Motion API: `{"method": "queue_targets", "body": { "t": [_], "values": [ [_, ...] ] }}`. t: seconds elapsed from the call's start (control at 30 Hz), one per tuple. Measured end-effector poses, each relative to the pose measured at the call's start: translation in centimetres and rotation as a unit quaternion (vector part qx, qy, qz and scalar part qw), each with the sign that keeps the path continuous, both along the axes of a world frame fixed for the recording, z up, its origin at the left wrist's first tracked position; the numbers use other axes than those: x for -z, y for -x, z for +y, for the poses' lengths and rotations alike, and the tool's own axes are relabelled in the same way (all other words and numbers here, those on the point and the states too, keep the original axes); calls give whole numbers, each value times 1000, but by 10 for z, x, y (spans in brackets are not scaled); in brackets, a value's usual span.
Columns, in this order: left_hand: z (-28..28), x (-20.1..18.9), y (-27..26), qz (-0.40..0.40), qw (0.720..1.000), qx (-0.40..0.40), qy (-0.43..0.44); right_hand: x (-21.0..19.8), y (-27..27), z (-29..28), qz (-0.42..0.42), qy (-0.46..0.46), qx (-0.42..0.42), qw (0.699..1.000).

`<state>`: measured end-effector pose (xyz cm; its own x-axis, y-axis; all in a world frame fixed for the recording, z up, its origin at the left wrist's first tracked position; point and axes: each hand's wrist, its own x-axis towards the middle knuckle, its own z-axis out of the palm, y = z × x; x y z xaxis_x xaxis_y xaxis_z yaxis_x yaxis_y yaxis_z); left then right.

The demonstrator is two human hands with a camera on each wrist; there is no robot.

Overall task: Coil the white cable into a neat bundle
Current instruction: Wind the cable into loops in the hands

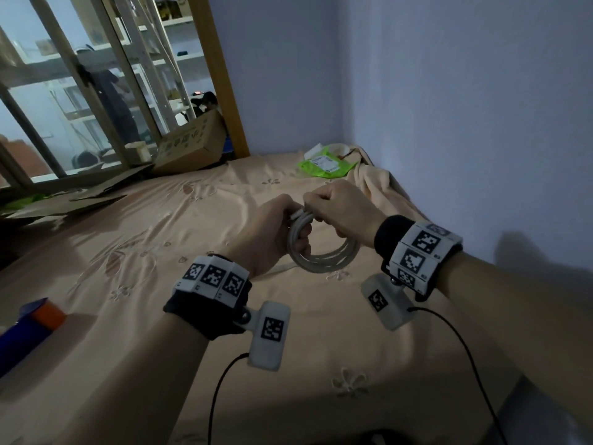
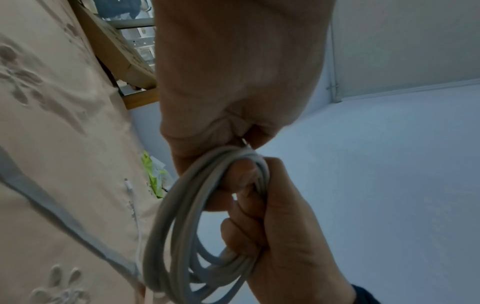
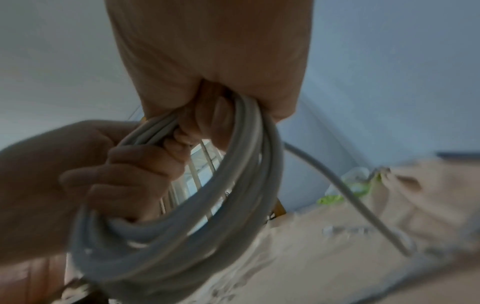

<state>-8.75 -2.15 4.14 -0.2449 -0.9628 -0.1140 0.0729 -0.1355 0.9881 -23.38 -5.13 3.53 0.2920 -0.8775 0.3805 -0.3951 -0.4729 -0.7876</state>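
The white cable is wound into a round coil of several loops, held up above the bed. My left hand grips the coil's left side, fingers curled through the loops. My right hand pinches the strands at the top of the coil, right beside the left hand. In the right wrist view the coil hangs below both hands, and a loose tail runs down to the sheet. The left wrist view shows the coil with the right hand's fingers wrapped round it.
The bed has a peach embroidered sheet. A blue and orange box lies at the left edge. A cardboard box and flattened cardboard sit at the far left, a green package and a beige blanket by the wall.
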Motion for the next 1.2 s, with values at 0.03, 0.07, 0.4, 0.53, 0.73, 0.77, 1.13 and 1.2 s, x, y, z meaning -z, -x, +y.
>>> {"method": "queue_targets", "body": {
  "t": [0.03,0.07,0.4,0.53,0.73,0.77,1.13,1.2],
  "values": [
    [0,0,2,-23,1000,-1,-8,-2,0,0,42,6,-13,999],
    [0,1,3,-48,999,-3,-17,-3,0,1,91,12,-26,995],
    [-2,12,8,-21,990,-139,20,7,-11,8,-125,-110,6,986],
    [-3,16,5,122,975,-183,0,3,-11,9,-217,-161,3,963],
    [-4,21,4,111,986,-116,41,2,-7,6,-253,-144,56,955],
    [-4,21,1,66,991,-98,56,1,-4,5,-233,-128,54,963],
    [1,9,7,99,982,-159,22,-8,-12,8,-233,-164,7,959],
    [0,9,4,171,970,-175,11,-7,-14,11,-293,-211,0,933]
  ]
}}
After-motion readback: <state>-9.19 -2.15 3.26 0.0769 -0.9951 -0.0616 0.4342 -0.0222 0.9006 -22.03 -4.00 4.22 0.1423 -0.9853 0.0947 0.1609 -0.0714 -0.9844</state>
